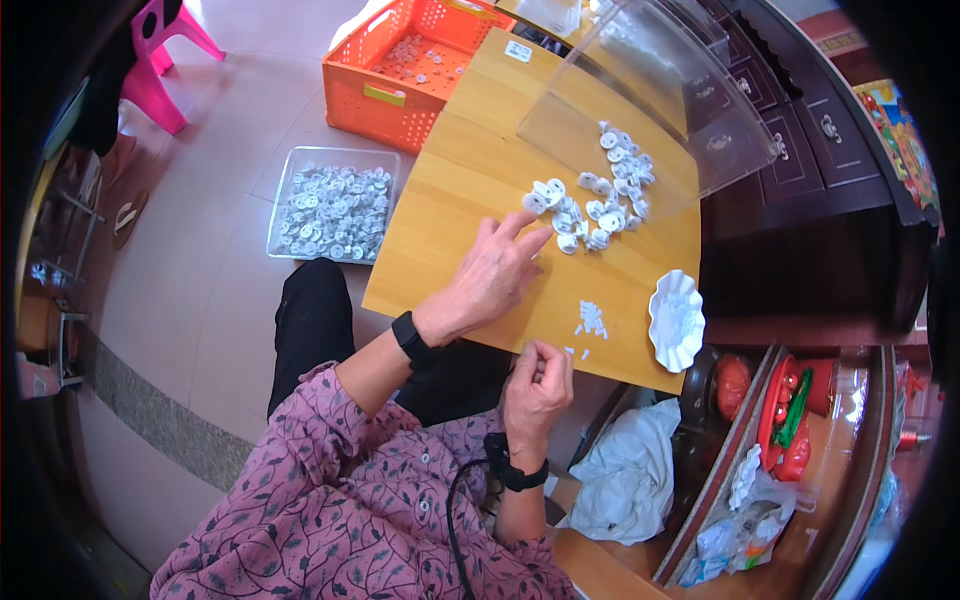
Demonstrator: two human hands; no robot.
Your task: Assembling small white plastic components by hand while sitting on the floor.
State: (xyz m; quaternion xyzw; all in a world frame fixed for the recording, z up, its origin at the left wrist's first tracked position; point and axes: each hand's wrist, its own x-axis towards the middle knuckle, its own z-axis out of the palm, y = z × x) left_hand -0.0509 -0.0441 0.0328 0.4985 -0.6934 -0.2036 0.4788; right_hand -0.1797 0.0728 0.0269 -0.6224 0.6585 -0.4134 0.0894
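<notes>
My left hand (pixel 488 272) reaches over the wooden table (pixel 460 180), its fingers stretched out and apart. Its fingertips are at the near left edge of a loose heap of white round plastic parts (pixel 622 172); whether they touch one I cannot tell. Close to the table's front edge, my right hand (pixel 538 392) is closed, thumb and fingers pinched together. What it holds, if anything, is hidden. Several small white pegs (pixel 592 320) lie on the table just beyond it. A white fluted dish (pixel 676 322) of tiny pale pieces sits at the table's right edge.
Left of the table, a clear tray (pixel 272 225) full of similar white parts rests on the floor. An orange crate (pixel 350 105) stands behind it. A clear plastic panel (pixel 650 110) leans over the table's far right, by a dark cabinet (pixel 830 165). An open drawer (pixel 835 440) holds bags and red items.
</notes>
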